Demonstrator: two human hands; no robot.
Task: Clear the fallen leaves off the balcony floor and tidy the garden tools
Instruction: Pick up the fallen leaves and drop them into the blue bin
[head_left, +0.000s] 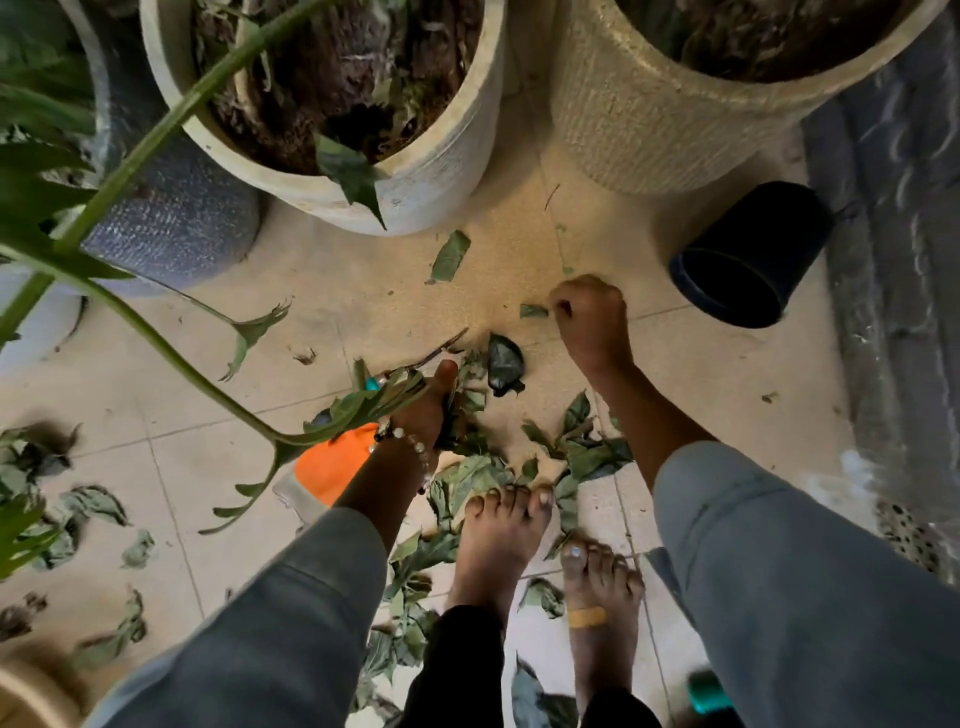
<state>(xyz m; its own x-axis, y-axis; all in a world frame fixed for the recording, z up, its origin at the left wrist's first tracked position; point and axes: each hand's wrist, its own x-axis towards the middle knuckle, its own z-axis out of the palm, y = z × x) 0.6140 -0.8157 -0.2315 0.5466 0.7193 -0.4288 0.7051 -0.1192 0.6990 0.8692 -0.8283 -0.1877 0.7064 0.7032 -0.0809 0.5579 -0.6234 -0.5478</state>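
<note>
Beige tiled balcony floor, strewn with wilted green fallen leaves, thickest around two bare feet at centre and thinner toward the left edge. Two pale ribbed round planters behind: one at centre, one at right. Grey woven pot at left, half screened by a long green split-leaf stem. Dark blue plastic pot tipped on its side by the right planter.

Left hand, beaded bracelet at the wrist, down in the pile with its grip clenched round a bunch of leaves. Something orange lying just under that wrist, with a teal tip showing past the leaves; possibly garden tools, too hidden to tell. Right hand low over the floor, fingers curled tight, pinching a small green leaf scrap at its edge.

Gathering under way, by the look of it, and far from done.

Risks from here: dry leaves crumbling and slipping out of an overfull left fist, scattering again. Leaves under the feet missed or ground into the tile. Overhanging stem snagged by a rising left arm. Tipped dark pot nudged and set rolling by the right forearm. Crumpled dark scrap beside the pile swept up unsorted.
</note>
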